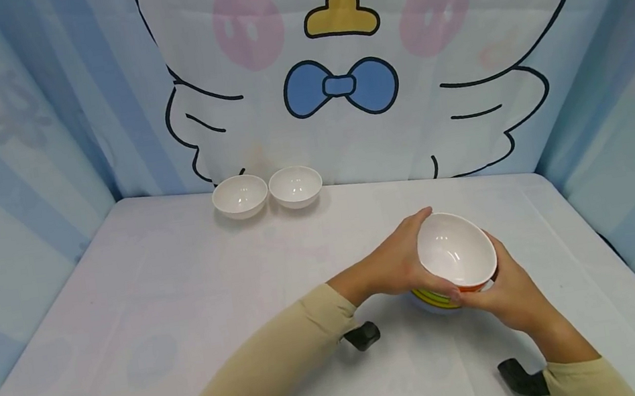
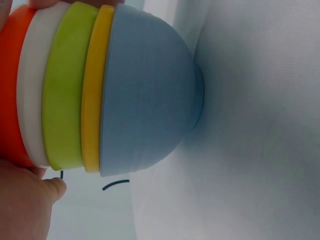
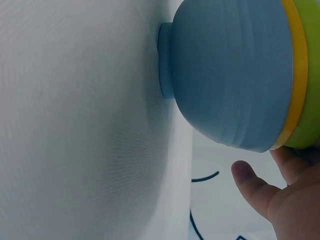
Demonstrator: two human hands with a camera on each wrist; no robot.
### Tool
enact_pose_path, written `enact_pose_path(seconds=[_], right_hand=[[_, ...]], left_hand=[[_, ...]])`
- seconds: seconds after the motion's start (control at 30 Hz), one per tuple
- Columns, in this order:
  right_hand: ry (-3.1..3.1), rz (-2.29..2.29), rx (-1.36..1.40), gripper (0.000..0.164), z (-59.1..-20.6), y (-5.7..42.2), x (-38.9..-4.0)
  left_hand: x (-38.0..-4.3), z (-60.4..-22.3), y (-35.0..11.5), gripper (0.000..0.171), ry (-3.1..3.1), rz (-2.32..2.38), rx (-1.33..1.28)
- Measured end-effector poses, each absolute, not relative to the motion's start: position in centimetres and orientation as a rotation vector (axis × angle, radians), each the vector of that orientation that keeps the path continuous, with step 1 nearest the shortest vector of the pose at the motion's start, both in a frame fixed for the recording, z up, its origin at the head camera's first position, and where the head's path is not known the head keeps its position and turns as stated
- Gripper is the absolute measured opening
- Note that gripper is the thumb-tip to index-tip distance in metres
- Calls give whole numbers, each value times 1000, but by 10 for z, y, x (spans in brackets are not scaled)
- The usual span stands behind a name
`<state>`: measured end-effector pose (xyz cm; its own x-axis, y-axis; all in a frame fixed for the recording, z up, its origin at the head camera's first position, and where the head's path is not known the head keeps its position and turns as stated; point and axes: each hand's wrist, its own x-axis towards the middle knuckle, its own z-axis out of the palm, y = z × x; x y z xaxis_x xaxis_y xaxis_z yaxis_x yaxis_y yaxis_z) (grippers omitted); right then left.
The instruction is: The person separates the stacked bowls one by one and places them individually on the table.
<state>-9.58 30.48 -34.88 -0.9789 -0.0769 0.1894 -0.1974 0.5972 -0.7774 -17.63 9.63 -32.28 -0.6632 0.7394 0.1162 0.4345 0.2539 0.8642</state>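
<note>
Both hands hold a stack of nested bowls (image 2: 150, 90) at the right of the table. On top in the head view is an orange bowl (image 1: 457, 249) with a glossy white inside. Below it, the left wrist view shows white, green and yellow rims above a blue bowl, whose foot is right at the tablecloth. My left hand (image 1: 402, 260) curves round the upper left side, thumb at the near rim. From the right, my right hand (image 1: 516, 292) grips the stack, its thumb meeting the left one; in the right wrist view its fingers (image 3: 252, 187) reach beside the green bowl.
Two small white bowls, a left one (image 1: 240, 197) and a right one (image 1: 295, 187), stand side by side at the table's back edge. A white cloth covers the table (image 1: 129, 332). Behind hangs a curtain (image 1: 359, 145) with a cartoon figure; blue curtains flank both sides.
</note>
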Motion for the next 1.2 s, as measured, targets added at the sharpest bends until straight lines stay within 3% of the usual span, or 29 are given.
enact_pose_path(seconds=[0.63,1.2], right_hand=[[-2708,1312,239,102,-349,304,-93],[-2735,1322,230,103,-346,302,-94]], left_hand=[[-177,-321,94,111,2238,1440,1015],[-180,-281,62,116,2251,1586,1008]])
